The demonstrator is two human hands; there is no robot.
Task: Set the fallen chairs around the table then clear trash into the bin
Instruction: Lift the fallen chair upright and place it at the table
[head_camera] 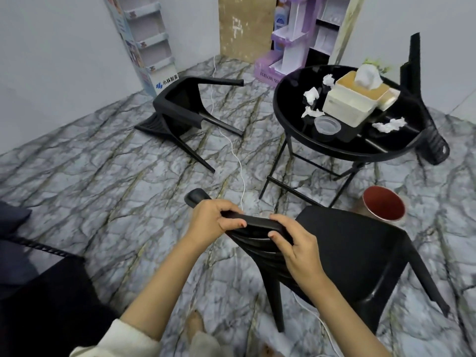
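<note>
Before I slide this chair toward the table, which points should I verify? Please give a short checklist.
1. Left hand and right hand grip the backrest of the held chair: ok.
2. All four legs down: cannot tell.
3. White cable clear of its legs: not ok, it runs beside them.
4. Red bin out of the path: not ok, close by the seat.
5. Fallen chair on the left righted: not ok.
6. Tissues off the table: not ok.
</note>
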